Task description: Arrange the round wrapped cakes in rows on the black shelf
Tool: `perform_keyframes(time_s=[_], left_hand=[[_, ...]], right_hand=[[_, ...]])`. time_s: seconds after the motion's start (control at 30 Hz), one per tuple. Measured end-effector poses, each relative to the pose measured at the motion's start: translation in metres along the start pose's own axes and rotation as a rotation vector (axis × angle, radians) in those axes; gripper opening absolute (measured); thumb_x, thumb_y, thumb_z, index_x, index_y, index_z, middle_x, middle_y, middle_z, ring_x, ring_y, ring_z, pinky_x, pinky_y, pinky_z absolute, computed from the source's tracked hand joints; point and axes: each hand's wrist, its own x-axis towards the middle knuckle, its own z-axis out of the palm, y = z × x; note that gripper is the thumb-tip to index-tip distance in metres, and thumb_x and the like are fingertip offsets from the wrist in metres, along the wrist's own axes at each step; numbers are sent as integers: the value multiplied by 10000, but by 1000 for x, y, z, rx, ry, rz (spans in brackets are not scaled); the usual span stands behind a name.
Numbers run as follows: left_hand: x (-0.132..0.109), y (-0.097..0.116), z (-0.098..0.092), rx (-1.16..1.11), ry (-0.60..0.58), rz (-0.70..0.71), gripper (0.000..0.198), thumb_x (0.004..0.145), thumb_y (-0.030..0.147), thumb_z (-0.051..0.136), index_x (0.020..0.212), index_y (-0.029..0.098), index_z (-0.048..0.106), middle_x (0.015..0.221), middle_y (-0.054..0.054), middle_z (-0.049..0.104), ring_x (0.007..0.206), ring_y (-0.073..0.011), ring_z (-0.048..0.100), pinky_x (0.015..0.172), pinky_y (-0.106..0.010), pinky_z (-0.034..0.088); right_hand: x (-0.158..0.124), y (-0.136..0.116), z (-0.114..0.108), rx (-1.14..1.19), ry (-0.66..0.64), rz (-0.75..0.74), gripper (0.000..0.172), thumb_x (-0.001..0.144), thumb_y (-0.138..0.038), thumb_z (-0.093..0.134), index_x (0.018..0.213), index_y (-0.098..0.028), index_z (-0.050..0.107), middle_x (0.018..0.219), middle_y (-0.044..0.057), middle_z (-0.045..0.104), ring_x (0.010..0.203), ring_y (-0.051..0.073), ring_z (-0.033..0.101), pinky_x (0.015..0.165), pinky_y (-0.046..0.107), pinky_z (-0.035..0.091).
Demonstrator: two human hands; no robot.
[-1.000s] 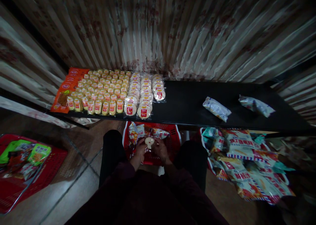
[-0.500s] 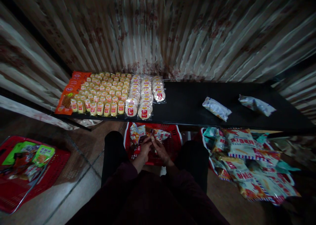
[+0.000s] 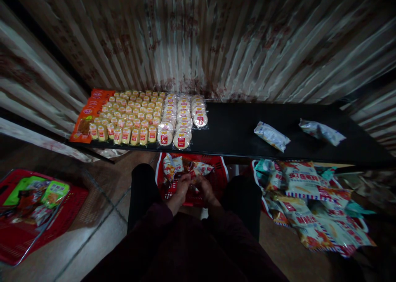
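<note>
Between my knees stands a red basket (image 3: 223,168) with white-and-orange snack bags (image 3: 173,166) inside. My left hand (image 3: 183,186) and my right hand (image 3: 205,188) meet over it, fingers closed around a small wrapped snack (image 3: 194,173) with red and pale colours. Dim light and my fingers hide part of it. Just beyond, on the black shelf (image 3: 229,129), stand rows of round wrapped snacks (image 3: 182,139) with red labels. To their left are many small yellow wrapped cakes (image 3: 126,135).
An orange bag (image 3: 95,104) lies at the shelf's left end. Two white packets (image 3: 272,136) lie towards its right. A second basket heaped with snack bags (image 3: 305,216) stands at right. On the tiled floor at left is another red basket (image 3: 58,224). Pleated curtain (image 3: 192,38) hangs behind.
My hands have drawn slightly apart at the fingertips, and the small wrapped snack between them now shows more. The shelf goods and baskets stay where they were.
</note>
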Motion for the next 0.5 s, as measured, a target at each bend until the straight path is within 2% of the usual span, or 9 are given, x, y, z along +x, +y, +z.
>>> perform_keyframes(time_s=[0.23, 0.33, 0.5], left_hand=[[8, 1, -5, 13, 113, -9, 344, 633, 157, 716, 962, 188, 619, 900, -38, 655, 758, -134, 616, 681, -252, 470], [9, 4, -8, 20, 112, -15, 373, 652, 177, 719, 1006, 177, 604, 920, -55, 658, 760, -137, 622, 655, -241, 466], [13, 5, -6, 36, 102, -22, 367, 677, 189, 699, 1029, 169, 596, 818, -35, 656, 658, -103, 605, 595, -208, 441]], right_hand=[[-4, -5, -1, 72, -24, 25, 345, 608, -504, 557, 817, -230, 538, 654, 35, 657, 660, 223, 649, 522, 311, 485], [-8, -6, 0, 108, -40, 39, 351, 608, -477, 581, 847, -223, 533, 678, 39, 670, 683, 230, 657, 514, 310, 490], [-10, -6, 1, 135, -83, 14, 365, 628, -482, 582, 882, -222, 540, 716, 47, 684, 685, 226, 656, 501, 303, 481]])
